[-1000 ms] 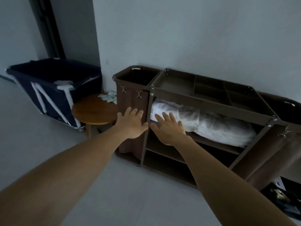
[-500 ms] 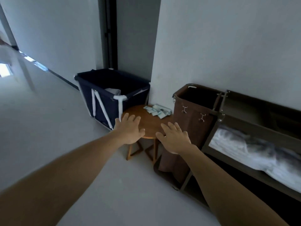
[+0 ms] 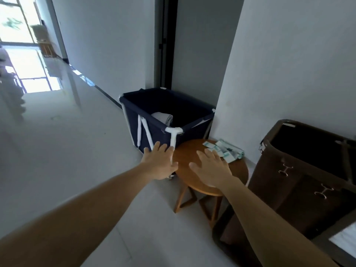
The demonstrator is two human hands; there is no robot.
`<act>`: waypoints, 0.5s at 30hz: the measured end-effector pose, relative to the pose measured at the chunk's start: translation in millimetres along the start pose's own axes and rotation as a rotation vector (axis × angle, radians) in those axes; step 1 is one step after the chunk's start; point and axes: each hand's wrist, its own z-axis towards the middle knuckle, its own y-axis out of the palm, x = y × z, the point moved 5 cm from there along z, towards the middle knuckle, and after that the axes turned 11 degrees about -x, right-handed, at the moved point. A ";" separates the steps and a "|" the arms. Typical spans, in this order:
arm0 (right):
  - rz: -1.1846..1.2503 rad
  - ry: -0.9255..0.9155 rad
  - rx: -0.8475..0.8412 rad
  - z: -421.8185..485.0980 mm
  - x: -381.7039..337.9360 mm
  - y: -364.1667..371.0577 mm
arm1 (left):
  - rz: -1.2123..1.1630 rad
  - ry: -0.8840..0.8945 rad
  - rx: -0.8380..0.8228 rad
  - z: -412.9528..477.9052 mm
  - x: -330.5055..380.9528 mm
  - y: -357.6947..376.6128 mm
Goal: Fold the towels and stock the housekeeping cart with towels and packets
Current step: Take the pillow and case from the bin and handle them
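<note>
Both arms stretch forward with flat, spread fingers and hold nothing. My left hand (image 3: 160,162) hovers in front of the navy laundry bin (image 3: 163,120), where a white towel (image 3: 161,117) lies inside. My right hand (image 3: 211,167) is over the round wooden side table (image 3: 237,170), just short of a pile of pale green-and-white packets (image 3: 224,150) at its far edge. The brown housekeeping cart (image 3: 300,170) stands at the right with its bag open; a corner of a folded white towel (image 3: 344,237) shows on its shelf at the lower right.
A white wall corner rises behind the table and a dark doorway opens behind the bin. A glossy corridor floor runs away to the left toward a bright window.
The view has swung left from the cart's towel shelf to the table and bin. Both hands travelled left with it, staying flat and empty.
</note>
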 end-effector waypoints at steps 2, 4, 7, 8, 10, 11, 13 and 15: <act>-0.012 -0.030 -0.010 48.0 -7.0 -6.1 | -0.015 -0.042 -0.029 35.8 -21.5 -3.4; -0.036 -0.072 -0.037 91.6 -16.1 -14.1 | -0.019 -0.090 -0.056 69.1 -41.9 -9.6; -0.057 -0.128 -0.030 155.6 -26.5 -34.0 | -0.029 -0.149 -0.018 118.5 -69.0 -28.5; -0.062 -0.141 -0.025 176.0 -29.7 -40.0 | -0.039 -0.154 -0.010 133.1 -76.3 -34.0; -0.077 -0.165 -0.029 212.9 -38.0 -47.7 | -0.050 -0.161 -0.022 158.1 -90.3 -39.5; -0.084 -0.176 -0.038 229.6 -42.2 -49.0 | -0.053 -0.168 -0.033 170.4 -98.5 -40.0; -0.092 -0.189 -0.052 265.0 -49.3 -51.9 | -0.060 -0.183 -0.035 199.0 -118.1 -42.6; -0.087 -0.190 -0.060 302.9 -55.0 -54.9 | -0.069 -0.180 -0.023 229.8 -137.7 -46.3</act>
